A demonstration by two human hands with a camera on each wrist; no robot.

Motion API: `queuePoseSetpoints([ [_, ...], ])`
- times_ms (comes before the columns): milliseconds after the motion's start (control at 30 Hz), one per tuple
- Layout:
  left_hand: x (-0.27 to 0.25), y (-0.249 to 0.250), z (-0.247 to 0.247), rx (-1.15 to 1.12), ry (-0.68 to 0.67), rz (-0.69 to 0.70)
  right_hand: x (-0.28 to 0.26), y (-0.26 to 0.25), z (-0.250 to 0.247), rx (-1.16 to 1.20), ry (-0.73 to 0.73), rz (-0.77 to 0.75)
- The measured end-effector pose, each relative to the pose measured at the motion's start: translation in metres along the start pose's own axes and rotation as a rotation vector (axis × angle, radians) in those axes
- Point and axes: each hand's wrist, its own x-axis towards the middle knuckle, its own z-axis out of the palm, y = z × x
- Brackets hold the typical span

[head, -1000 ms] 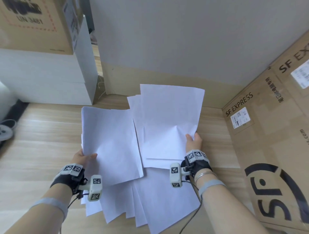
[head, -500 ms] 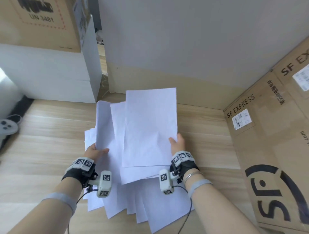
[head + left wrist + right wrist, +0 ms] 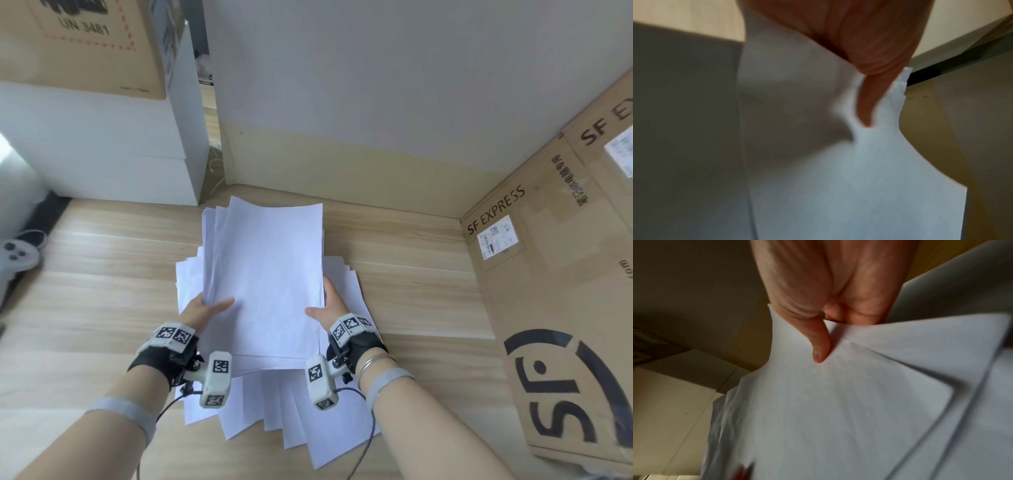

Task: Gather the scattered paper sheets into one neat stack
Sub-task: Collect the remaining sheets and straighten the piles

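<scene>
Paper sheets [image 3: 267,274] sat gathered in a loose bundle at the centre of the wooden table [image 3: 411,260], held between both hands. The left hand [image 3: 202,310] gripped the bundle's edge at about 8 o'clock, thumb laid on top and fingers hidden beneath; the left wrist view showed the thumb [image 3: 869,100] pressed into the paper. The right hand [image 3: 330,305] gripped the opposite edge at about 4 o'clock, thumb on top likewise, as seen in the right wrist view [image 3: 820,344]. More loose sheets [image 3: 308,418] fanned out under the bundle toward 6 o'clock, edges uneven. A cardboard box [image 3: 548,308] marked SF EXPRESS stood at 3 o'clock, and a game controller [image 3: 17,255] lay at 9 o'clock.
</scene>
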Motion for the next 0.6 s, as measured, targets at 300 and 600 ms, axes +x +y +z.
queuePoseSetpoints([
  [300,0.003,-0.011,-0.021,0.021,0.138,0.029,-0.012,0.044,-0.042,-0.424,0.332,0.511],
  [600,0.011,-0.007,-0.02,0.018,0.104,0.019,-0.012,0.044,-0.069,-0.467,0.319,0.532],
])
